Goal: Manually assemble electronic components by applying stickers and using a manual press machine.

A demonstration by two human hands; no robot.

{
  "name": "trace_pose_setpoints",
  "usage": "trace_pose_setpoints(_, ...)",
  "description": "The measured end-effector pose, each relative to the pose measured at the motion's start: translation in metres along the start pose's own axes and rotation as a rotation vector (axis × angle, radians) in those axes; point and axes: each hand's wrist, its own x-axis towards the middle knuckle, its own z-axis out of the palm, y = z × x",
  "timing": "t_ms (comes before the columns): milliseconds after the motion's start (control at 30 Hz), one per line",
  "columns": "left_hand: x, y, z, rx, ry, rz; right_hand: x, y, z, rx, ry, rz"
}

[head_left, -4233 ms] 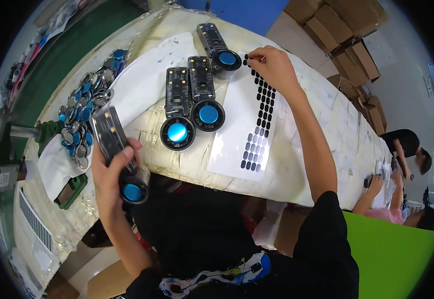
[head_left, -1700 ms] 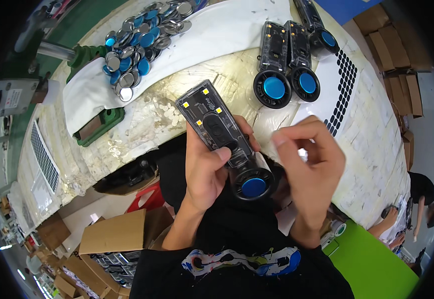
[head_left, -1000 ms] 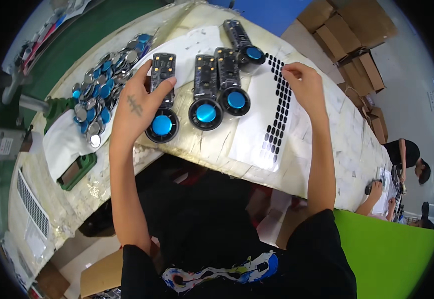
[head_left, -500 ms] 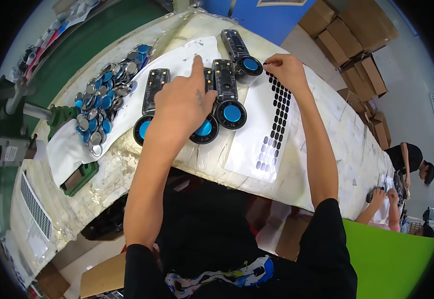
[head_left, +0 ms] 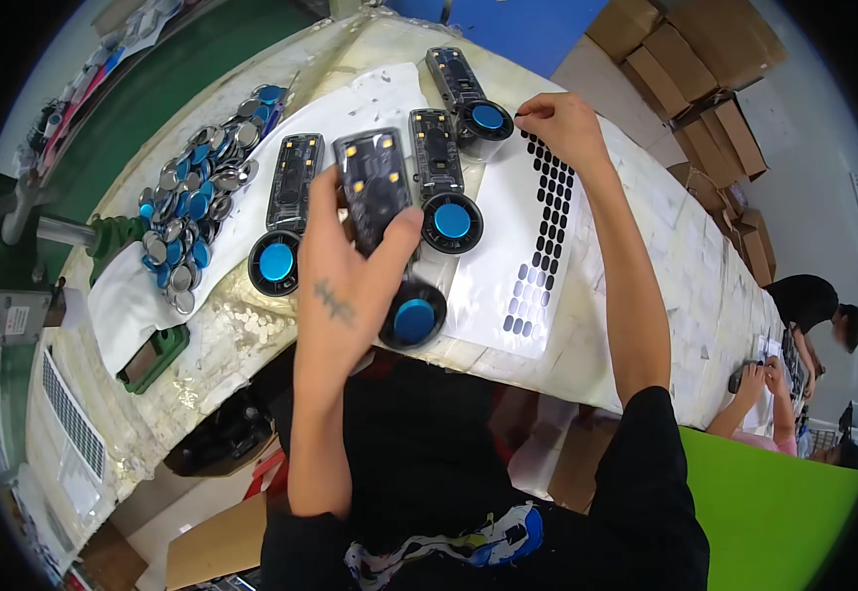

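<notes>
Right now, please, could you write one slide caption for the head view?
Left hand grips a black device; right hand pinches near a sheet of black ovals.

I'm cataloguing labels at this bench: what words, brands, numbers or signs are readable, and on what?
None can be read clearly.
White label on the grey machine: too small.
Small wall notice: too small.
Dark mark on the left hand: blurred.
Black device in that hand: no lettering visible.
Shirt print: no words visible.

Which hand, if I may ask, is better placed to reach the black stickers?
Probably the right hand: it is beside the black stickers, while the left hand holds a black device with a blue disc.
</notes>
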Motion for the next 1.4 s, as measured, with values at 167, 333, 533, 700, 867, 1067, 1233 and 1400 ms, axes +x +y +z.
trace_pose_setpoints(167, -0.032, -0.015, -0.009, -0.322, -0.031, -0.081, 0.000, -0.003, 0.001, -0.023, 0.032, -0.037)
trace_pose_setpoints(333, -0.047, -0.034, -0.007, -0.396, -0.039, -0.137, 0.001, -0.003, -0.001, -0.019, 0.015, -0.024)
trace_pose_setpoints(533, -0.052, -0.044, 0.002, -0.536, -0.063, -0.218, 0.001, -0.004, 0.001, -0.020, 0.010, -0.016)
trace_pose_setpoints(700, -0.049, -0.044, 0.008, -0.579, -0.081, -0.255, 0.002, -0.001, -0.002, -0.037, 0.013, -0.022)
trace_pose_setpoints(867, -0.046, -0.047, 0.010, -0.562, -0.087, -0.209, 0.004, -0.003, -0.003, -0.015, -0.003, -0.020)
trace_pose_setpoints(1067, -0.045, -0.061, 0.013, -0.606, -0.054, -0.154, -0.023, -0.012, 0.008, -0.018, 0.163, -0.062)
trace_pose_setpoints(1233, -0.045, -0.066, 0.014, -0.601, -0.054, -0.136, -0.041, -0.014, 0.008, 0.124, 0.328, -0.111)
trace_pose_setpoints(1400, -0.050, -0.070, 0.016, -0.707, -0.023, -0.147, -0.100, -0.063, -0.029, 0.536, 0.160, 0.046)
